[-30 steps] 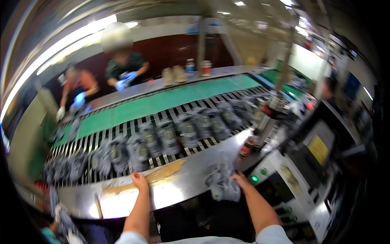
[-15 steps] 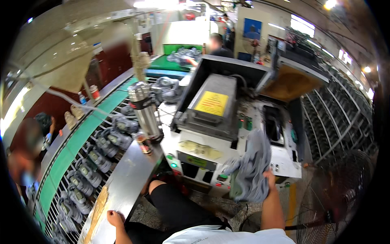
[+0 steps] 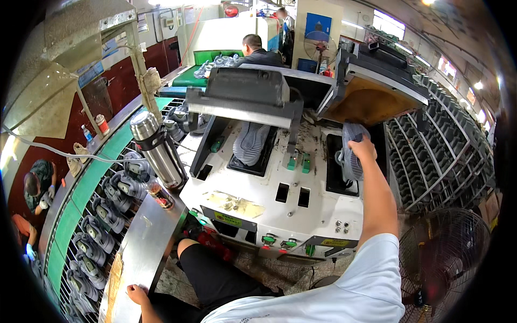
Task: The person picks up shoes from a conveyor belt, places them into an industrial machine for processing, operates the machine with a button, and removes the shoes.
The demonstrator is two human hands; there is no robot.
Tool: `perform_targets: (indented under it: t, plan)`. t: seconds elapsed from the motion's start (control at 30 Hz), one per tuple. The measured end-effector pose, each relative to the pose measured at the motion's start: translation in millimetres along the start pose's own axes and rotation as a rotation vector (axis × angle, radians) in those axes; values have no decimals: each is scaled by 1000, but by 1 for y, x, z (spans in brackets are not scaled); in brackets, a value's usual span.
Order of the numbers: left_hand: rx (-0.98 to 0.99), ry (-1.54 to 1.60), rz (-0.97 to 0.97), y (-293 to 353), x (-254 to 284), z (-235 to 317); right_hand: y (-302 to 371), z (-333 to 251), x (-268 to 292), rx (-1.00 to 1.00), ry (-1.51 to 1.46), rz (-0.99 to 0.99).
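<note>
The grey shoe (image 3: pixel 351 168) is lying with its ribbed sole uppermost over the right-hand recess (image 3: pixel 334 184) of the white machine (image 3: pixel 318 216), leaning toward the recess's right side; whether it is touching the bottom cannot be told. The right hand (image 3: pixel 364 149) is holding it from above, fingers closing around it. In this inspector's judgement, sound handling is calling for squaring the shoe with the recess before releasing it, and keeping fingers clear of the raised lid (image 3: pixel 377 102) standing open behind. The left hand (image 3: pixel 138 294) is resting by the metal table (image 3: pixel 142 231), curling inward with nothing showing in it. A second shoe (image 3: pixel 250 144) is occupying the left-hand recess, sole up, beneath a tilted lid (image 3: pixel 245 89).
</note>
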State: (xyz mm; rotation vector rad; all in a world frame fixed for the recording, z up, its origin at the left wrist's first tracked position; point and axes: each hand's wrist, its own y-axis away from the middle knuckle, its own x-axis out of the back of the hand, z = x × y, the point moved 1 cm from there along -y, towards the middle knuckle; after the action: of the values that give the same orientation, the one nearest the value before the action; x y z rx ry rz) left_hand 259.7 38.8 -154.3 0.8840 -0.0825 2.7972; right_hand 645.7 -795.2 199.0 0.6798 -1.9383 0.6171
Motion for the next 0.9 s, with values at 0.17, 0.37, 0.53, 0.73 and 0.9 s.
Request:
perform_targets:
  t: [0.17, 0.37, 0.53, 0.73, 0.9]
  plan:
    - [-299, 47, 54, 23, -37, 9, -6, 10, -62, -20, 97, -33]
    - [-460, 257, -790, 200, -139, 137, 58, 75, -87, 479, 98, 453]
    - [-817, -80, -1817, 376, -176, 208, 209, 215, -102, 301, -670, 636]
    - [-846, -2, -1861, 449, -222, 228, 253, 288, -129, -825, -1647, 95]
    - [-676, 167, -1582, 371, -184, 209, 307, 287, -247, -70, -1088, -167]
